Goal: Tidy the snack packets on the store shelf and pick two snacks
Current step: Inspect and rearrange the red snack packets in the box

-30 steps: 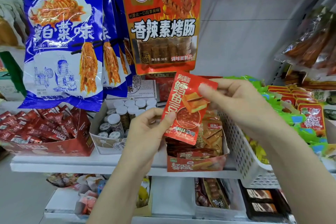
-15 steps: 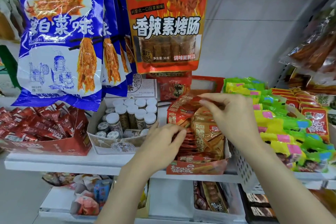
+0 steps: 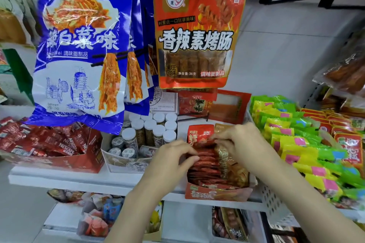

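**Squaring up the red packet row in the display box**

Both hands are in the red display box [image 3: 217,193] at the shelf [image 3: 79,180] front edge. Left hand [image 3: 173,159] has fingers curled, tips on the tops of the red packets [image 3: 205,162], pinching/pressing the stack from the left. Right hand [image 3: 240,144] comes over the top, fingers curled onto the packet edges where the red row meets the gold packets [image 3: 231,162]. Exact finger contact on the right is partly hidden by the knuckles.

Red packets stand in a row front to back; the rearmost one [image 3: 199,134] stands upright and taller than the rest.

How I'd do it, judging by the layout:
- squeeze the row from both sides, don't push down, foil creases easily
- keep red and gold separate, no interleaving
- seat the tall rear packet level with the rest
- watch the box: it sits at the shelf lip, a forward shove could tip it off

No snack picked yet, by the look of it.
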The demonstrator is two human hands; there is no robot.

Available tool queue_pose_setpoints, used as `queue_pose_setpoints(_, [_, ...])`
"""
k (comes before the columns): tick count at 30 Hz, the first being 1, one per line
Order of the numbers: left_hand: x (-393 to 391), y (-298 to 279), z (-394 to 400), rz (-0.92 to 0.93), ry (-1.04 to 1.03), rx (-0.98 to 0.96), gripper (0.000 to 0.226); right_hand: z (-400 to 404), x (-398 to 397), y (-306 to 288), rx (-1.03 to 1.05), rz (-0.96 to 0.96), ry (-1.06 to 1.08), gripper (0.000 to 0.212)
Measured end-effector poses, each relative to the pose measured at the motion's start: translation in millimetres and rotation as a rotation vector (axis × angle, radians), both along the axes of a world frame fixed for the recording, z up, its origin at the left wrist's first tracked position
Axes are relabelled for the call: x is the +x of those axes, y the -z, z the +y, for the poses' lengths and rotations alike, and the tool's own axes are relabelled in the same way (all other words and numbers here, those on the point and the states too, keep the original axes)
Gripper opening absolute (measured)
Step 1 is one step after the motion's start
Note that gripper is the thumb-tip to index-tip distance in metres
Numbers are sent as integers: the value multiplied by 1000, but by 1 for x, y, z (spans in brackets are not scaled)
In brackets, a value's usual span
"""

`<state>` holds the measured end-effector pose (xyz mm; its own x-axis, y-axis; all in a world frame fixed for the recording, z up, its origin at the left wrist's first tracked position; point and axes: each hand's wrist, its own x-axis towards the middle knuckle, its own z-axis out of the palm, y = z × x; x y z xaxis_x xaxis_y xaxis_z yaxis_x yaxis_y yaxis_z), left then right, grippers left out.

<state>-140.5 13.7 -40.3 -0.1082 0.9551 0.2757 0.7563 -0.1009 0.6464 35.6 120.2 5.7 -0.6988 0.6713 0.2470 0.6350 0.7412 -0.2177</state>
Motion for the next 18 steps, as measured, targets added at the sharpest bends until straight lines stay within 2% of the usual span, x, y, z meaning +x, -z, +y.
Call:
queue_pose_setpoints(7, [0,5,-3,-6,-40,57,15,14,-30,8,-167,-266,-34,25])
queue_pose_setpoints(10, [-1,7,-4,29,16,-24,16,22,-29,-6,-307,-399,-132,27])
queue_pose_setpoints(12, [-1,6,-5,53,39,-68,17,27,-28,-13,-313,-348,-116,25])
queue_pose_setpoints(15, [-1,8,-5,41,34,-70,19,36,-32,-7,-143,-153,29,24])
queue_pose_setpoints(18, [-2,12,-6,20,21,-88,19,37,-40,8,-78,-201,94,29])
